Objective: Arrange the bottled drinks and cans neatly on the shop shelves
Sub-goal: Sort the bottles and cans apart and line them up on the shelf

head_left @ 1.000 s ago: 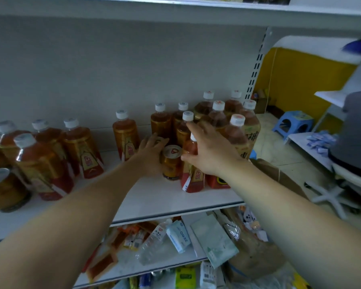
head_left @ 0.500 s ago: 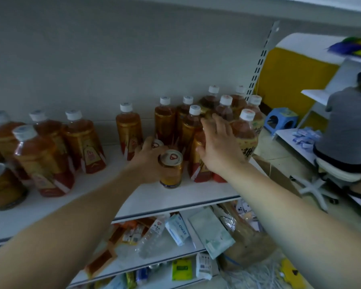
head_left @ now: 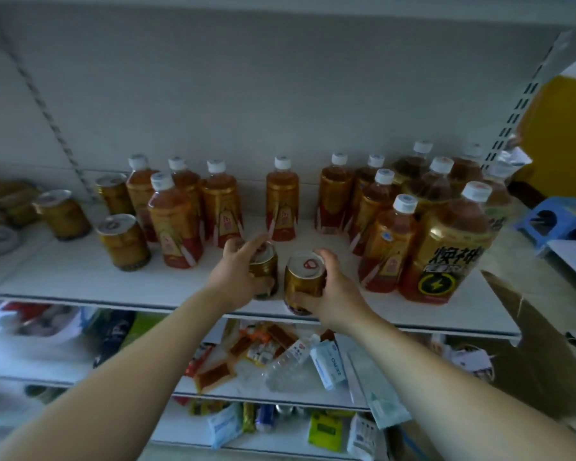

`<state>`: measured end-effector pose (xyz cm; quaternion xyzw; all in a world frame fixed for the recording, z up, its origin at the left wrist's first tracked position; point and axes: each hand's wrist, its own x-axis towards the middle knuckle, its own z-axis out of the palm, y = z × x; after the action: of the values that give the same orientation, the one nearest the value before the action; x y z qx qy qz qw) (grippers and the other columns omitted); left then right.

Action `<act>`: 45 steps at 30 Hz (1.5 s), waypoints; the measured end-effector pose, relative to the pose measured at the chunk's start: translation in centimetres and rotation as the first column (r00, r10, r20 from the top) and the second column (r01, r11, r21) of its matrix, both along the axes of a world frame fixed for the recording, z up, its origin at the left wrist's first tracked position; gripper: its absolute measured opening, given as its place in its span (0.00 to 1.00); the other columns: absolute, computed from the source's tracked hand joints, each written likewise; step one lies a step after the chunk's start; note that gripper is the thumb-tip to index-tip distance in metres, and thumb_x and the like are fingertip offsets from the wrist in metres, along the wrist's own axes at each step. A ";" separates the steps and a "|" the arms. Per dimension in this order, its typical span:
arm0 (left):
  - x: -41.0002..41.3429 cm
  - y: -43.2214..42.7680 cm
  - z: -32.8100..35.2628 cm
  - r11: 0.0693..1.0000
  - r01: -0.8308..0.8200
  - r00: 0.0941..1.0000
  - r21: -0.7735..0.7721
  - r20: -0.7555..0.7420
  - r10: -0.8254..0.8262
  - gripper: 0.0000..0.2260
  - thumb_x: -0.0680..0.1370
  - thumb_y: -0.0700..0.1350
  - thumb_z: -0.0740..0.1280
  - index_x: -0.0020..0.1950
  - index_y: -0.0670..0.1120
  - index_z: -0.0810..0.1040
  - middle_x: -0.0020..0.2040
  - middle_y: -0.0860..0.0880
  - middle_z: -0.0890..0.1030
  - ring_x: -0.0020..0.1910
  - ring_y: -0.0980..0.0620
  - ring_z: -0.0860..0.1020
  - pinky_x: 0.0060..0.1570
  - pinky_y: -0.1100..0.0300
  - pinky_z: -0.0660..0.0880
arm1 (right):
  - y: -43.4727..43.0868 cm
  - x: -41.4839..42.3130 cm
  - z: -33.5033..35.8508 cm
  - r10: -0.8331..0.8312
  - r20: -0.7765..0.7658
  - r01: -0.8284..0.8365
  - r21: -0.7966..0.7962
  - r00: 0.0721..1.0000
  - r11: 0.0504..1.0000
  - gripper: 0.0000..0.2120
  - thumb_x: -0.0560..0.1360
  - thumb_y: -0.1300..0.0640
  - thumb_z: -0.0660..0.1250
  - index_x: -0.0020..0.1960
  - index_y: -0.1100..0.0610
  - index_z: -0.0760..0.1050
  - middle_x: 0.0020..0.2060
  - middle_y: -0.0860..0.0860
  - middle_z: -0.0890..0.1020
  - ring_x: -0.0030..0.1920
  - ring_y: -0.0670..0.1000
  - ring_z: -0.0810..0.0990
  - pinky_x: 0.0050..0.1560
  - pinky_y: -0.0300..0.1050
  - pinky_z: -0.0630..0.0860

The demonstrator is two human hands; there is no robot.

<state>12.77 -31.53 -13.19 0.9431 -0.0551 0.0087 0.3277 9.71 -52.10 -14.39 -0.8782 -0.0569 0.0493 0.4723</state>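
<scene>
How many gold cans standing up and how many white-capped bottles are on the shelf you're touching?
Upright gold metal cans: 5
White-capped plastic bottles of brown drink: 14
Total: 19
Blurred things at far left not counted.

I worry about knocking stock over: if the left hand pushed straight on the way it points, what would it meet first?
Probably the lone bottle standing behind the can that the left hand grips; the hand points toward its base. How far apart they are is unclear.

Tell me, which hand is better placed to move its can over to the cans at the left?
Probably the left hand: its can sits nearer the can group, with bare shelf between.
</scene>
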 end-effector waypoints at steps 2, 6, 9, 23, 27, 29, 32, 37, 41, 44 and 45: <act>-1.0 0.4 -0.5 0.993 -0.070 0.997 -0.090 0.005 0.071 0.37 0.68 0.46 0.75 0.72 0.59 0.61 0.65 0.50 0.64 0.62 0.47 0.69 0.53 0.62 0.66 | -0.1 0.1 -0.3 0.006 0.020 -0.006 0.011 1.000 1.000 0.42 0.64 0.42 0.77 0.67 0.36 0.53 0.54 0.37 0.73 0.54 0.39 0.73 0.43 0.22 0.65; -3.4 3.1 -0.9 0.932 -0.230 0.971 -0.281 -0.008 0.237 0.40 0.65 0.42 0.77 0.71 0.52 0.60 0.62 0.54 0.70 0.62 0.51 0.71 0.55 0.59 0.73 | 0.9 0.8 -0.4 0.047 0.029 -0.048 0.029 0.998 0.998 0.41 0.60 0.38 0.74 0.65 0.34 0.54 0.56 0.42 0.76 0.55 0.45 0.76 0.51 0.39 0.70; -5.4 6.6 -0.5 0.909 -0.317 0.948 -0.269 -0.068 0.310 0.45 0.64 0.44 0.78 0.74 0.52 0.55 0.61 0.56 0.68 0.59 0.54 0.71 0.53 0.60 0.72 | 3.2 1.1 -0.3 0.111 0.039 -0.113 0.053 0.993 0.992 0.41 0.58 0.35 0.71 0.64 0.33 0.54 0.55 0.41 0.74 0.55 0.44 0.75 0.50 0.40 0.70; -3.7 29.1 0.3 0.858 -0.484 0.873 -0.169 -0.038 0.485 0.38 0.64 0.43 0.76 0.70 0.53 0.63 0.61 0.46 0.70 0.54 0.45 0.74 0.43 0.57 0.71 | 23.0 2.0 -1.1 0.194 0.142 -0.207 0.091 0.971 0.974 0.41 0.65 0.41 0.73 0.71 0.36 0.54 0.63 0.36 0.61 0.62 0.37 0.63 0.58 0.35 0.62; -1.6 32.4 0.2 0.920 -0.338 0.941 -0.198 -0.036 0.337 0.39 0.67 0.43 0.76 0.72 0.54 0.59 0.57 0.54 0.73 0.53 0.52 0.75 0.43 0.62 0.70 | 28.0 2.4 -1.1 0.120 0.133 -0.133 0.088 0.984 0.987 0.44 0.68 0.44 0.74 0.75 0.42 0.52 0.70 0.39 0.62 0.66 0.38 0.61 0.62 0.38 0.61; -0.5 33.1 0.2 0.938 -0.302 0.953 -0.170 -0.033 0.301 0.38 0.69 0.43 0.74 0.73 0.52 0.57 0.58 0.51 0.74 0.54 0.50 0.74 0.48 0.57 0.71 | 30.0 2.4 -0.9 0.065 0.115 -0.077 0.101 0.991 0.992 0.44 0.68 0.45 0.75 0.76 0.45 0.52 0.72 0.43 0.64 0.69 0.42 0.63 0.65 0.42 0.64; 0.9 33.6 0.1 0.965 -0.243 0.970 -0.098 -0.024 0.241 0.34 0.71 0.44 0.73 0.71 0.50 0.59 0.62 0.46 0.74 0.55 0.48 0.73 0.52 0.55 0.70 | 31.8 2.3 -0.5 0.018 0.131 -0.029 0.082 0.991 0.996 0.42 0.67 0.45 0.76 0.73 0.46 0.58 0.69 0.44 0.70 0.67 0.45 0.69 0.66 0.48 0.69; 2.1 34.8 -0.3 0.968 -0.228 0.974 0.106 0.010 0.228 0.44 0.67 0.56 0.75 0.75 0.55 0.51 0.71 0.44 0.60 0.68 0.41 0.61 0.65 0.46 0.64 | 33.1 2.3 -0.1 0.065 0.165 -0.077 0.069 0.984 0.995 0.36 0.66 0.46 0.77 0.69 0.43 0.64 0.65 0.44 0.72 0.65 0.43 0.71 0.65 0.49 0.71; 2.8 35.8 -0.3 0.940 -0.194 0.976 0.281 0.153 0.156 0.48 0.64 0.66 0.71 0.74 0.62 0.45 0.74 0.52 0.44 0.73 0.43 0.43 0.69 0.38 0.54 | 33.4 3.3 -0.5 0.072 0.256 -0.059 -0.060 0.964 0.996 0.41 0.65 0.44 0.77 0.72 0.47 0.60 0.68 0.44 0.60 0.69 0.44 0.61 0.62 0.38 0.64; 4.4 36.2 0.2 0.956 -0.184 0.983 0.230 0.068 0.173 0.58 0.58 0.68 0.74 0.67 0.70 0.28 0.74 0.56 0.31 0.72 0.44 0.30 0.69 0.38 0.46 | 33.4 4.2 -0.8 0.124 0.247 -0.104 -0.093 0.961 0.990 0.48 0.62 0.37 0.74 0.74 0.43 0.54 0.72 0.37 0.46 0.71 0.40 0.50 0.64 0.39 0.59; 5.0 36.3 0.5 0.965 -0.191 0.981 0.177 0.022 0.191 0.59 0.57 0.66 0.76 0.64 0.71 0.27 0.74 0.53 0.30 0.72 0.43 0.30 0.70 0.38 0.46 | 33.3 4.6 -0.8 0.146 0.239 -0.126 -0.097 0.960 0.987 0.48 0.60 0.35 0.73 0.74 0.42 0.53 0.72 0.36 0.45 0.72 0.40 0.50 0.64 0.40 0.59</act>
<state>17.75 4.80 -12.70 0.9696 0.0348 0.0374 0.2395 14.31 -18.77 -15.16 -0.8899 -0.1731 -0.0250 0.4213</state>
